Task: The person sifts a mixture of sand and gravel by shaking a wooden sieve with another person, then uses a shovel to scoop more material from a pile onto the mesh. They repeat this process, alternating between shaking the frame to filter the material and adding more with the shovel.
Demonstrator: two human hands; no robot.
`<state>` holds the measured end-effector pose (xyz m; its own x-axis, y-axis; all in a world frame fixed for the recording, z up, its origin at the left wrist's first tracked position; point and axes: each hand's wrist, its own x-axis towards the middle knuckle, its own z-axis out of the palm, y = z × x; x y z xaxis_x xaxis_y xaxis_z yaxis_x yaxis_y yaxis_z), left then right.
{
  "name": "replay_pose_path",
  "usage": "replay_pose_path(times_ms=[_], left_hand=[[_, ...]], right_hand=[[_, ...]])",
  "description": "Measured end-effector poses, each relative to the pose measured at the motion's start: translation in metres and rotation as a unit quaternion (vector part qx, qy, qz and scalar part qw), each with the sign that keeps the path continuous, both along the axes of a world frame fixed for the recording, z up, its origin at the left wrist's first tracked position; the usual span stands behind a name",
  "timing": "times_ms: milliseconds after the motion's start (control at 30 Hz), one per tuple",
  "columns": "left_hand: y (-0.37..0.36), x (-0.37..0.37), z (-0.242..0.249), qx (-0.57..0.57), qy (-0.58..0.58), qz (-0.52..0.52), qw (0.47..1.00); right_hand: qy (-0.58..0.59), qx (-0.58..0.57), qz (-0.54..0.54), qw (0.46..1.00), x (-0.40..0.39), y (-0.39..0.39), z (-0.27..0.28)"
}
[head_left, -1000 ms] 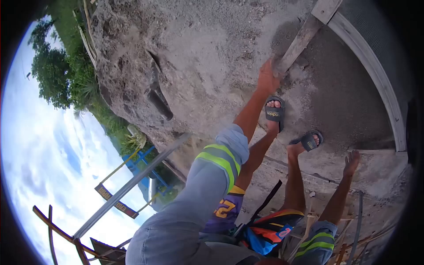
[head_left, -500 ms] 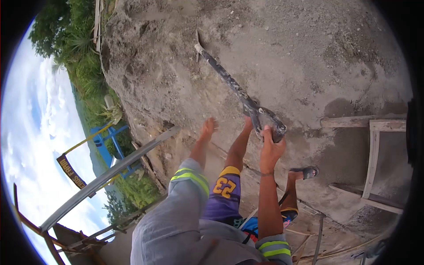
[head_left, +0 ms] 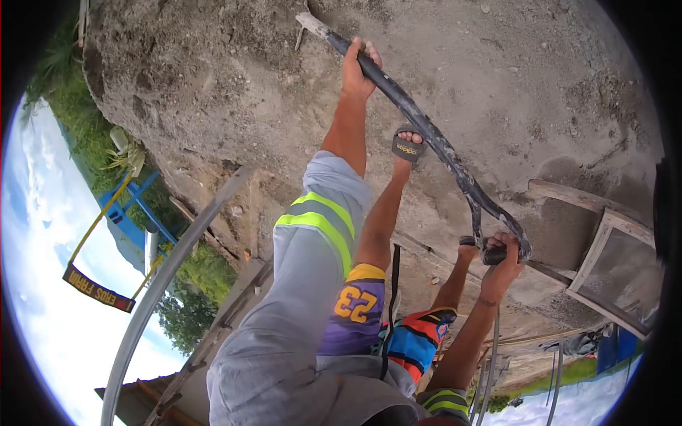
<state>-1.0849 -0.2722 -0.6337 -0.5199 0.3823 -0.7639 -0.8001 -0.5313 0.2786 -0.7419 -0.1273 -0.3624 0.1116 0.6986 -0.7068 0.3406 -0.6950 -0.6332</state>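
A dark, cement-smeared shovel (head_left: 433,138) runs diagonally across the view, its pale lower end at the top by the grey sandy ground. Its blade barely shows there. My left hand (head_left: 361,69) is wrapped round the shaft close to that end. At the other end, my right hand (head_left: 503,257) is closed on the D-shaped grip. Both my arms wear grey sleeves with yellow-green bands. Below the shaft, my foot in a dark slide sandal (head_left: 408,145) stands on the ground; the other foot is partly hidden by the grip.
Loose sand and gravel (head_left: 192,78) spread across the upper left. At right lies a wooden frame (head_left: 593,248) with a grey panel. A grey metal pole (head_left: 158,284) crosses the left side, near a hanging sign (head_left: 99,287) and a blue structure (head_left: 124,216).
My left hand, off the shovel and blurred before, has moved up and taken hold of the shaft. My right hand has shifted right and down with the grip. The view has turned.
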Motion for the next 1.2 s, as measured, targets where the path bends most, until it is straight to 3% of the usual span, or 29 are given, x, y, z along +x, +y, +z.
replay_pose_path(times_ms=[33, 67, 200, 233, 267, 300, 367, 567, 733, 900, 1200], left_hand=[[-0.007, -0.001, 0.002, 0.067, -0.02, 0.008, 0.998], [0.011, 0.001, 0.031, -0.053, -0.046, 0.015, 0.997], [0.012, 0.028, 0.037, -0.124, -0.06, -0.034, 0.99], [0.007, 0.048, 0.049, -0.142, -0.059, -0.049, 0.987], [0.0, 0.071, 0.052, -0.164, -0.075, -0.054, 0.982], [0.001, 0.083, 0.052, -0.182, -0.077, -0.057, 0.979], [-0.005, 0.114, 0.066, -0.217, -0.103, -0.094, 0.966], [0.024, 0.201, 0.16, -0.241, -0.095, -0.148, 0.954], [0.035, 0.299, 0.181, -0.242, -0.11, -0.162, 0.95], [0.093, 0.403, 0.252, -0.308, -0.066, -0.228, 0.921], [0.203, 0.594, 0.378, -0.256, 0.003, -0.385, 0.887]], right_hand=[[-0.041, 0.003, 0.008, 0.999, 0.006, -0.004, 0.001], [-0.071, 0.017, 0.01, 0.997, 0.014, -0.01, -0.009], [-0.063, 0.054, -0.033, 0.996, 0.057, -0.02, -0.026], [-0.068, 0.044, -0.033, 0.996, 0.078, -0.031, -0.018], [-0.013, 0.004, -0.111, 0.994, 0.106, -0.034, -0.025], [-0.044, 0.004, -0.105, 0.993, 0.119, -0.035, -0.027], [-0.118, -0.002, -0.095, 0.988, 0.154, -0.045, -0.005], [-0.12, -0.052, -0.164, 0.978, 0.247, -0.069, 0.058], [-0.123, -0.057, -0.223, 0.965, 0.338, -0.074, 0.111], [-0.099, -0.037, -0.296, 0.949, 0.455, -0.093, 0.147], [-0.073, -0.006, -0.468, 0.881, 0.611, -0.144, 0.23]])
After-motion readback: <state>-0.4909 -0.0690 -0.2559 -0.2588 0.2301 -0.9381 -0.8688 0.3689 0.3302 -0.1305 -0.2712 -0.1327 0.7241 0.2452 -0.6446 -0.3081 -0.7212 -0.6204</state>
